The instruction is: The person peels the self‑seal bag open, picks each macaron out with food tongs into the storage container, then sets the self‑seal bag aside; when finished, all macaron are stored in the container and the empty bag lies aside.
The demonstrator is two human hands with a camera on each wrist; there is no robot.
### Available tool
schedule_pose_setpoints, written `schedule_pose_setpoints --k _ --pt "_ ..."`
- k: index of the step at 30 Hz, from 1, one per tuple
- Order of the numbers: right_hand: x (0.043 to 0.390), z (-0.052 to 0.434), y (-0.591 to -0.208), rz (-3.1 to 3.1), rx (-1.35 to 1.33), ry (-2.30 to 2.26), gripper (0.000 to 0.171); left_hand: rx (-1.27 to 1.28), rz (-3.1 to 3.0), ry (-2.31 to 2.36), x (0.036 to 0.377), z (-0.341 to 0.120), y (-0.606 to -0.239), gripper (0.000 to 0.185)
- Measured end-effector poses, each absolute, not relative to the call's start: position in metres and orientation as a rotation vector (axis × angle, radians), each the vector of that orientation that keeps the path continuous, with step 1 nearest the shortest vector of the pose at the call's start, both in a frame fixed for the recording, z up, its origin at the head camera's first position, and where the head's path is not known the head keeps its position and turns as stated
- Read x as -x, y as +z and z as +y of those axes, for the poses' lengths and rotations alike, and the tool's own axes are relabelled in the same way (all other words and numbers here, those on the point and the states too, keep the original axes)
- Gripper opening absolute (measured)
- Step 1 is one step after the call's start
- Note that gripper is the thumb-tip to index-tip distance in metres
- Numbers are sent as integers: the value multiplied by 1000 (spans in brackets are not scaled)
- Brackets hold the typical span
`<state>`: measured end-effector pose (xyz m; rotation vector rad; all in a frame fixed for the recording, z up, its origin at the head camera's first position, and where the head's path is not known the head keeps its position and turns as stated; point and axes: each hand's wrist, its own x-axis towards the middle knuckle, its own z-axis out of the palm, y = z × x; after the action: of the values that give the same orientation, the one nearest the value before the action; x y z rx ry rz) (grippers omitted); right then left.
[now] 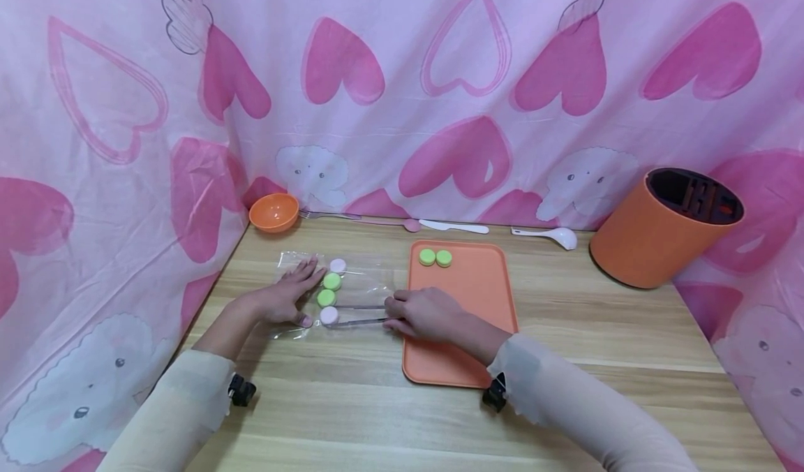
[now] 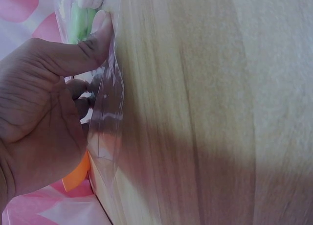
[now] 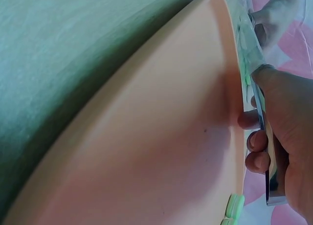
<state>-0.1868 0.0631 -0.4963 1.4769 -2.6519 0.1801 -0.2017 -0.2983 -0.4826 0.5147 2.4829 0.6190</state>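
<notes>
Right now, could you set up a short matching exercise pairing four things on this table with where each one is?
Things:
1. two green discs
2. orange bowl
3. tongs
4. left hand

Places:
A. in the table's far left corner, by the curtain
B. resting flat on the clear plastic bag
C. held in the right hand, tips at a pale pink disc
D. at the far end of the orange tray

Pairs: 1-D, 2-A, 3-C, 4-B
</notes>
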Motion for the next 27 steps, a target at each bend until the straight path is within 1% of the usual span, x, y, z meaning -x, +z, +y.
schedule_pose_setpoints --k 8,15,27 --pt "187 67 -493 -2645 -1495 175 27 -502 2477 611 201 -299 -481 114" --pt "190 81 -489 -2691 -1480 237 22 -496 2475 611 201 -299 -481 113" --pt "196 105 -486 -2701 -1391 196 24 -482 2472 593 202 -299 -484 113"
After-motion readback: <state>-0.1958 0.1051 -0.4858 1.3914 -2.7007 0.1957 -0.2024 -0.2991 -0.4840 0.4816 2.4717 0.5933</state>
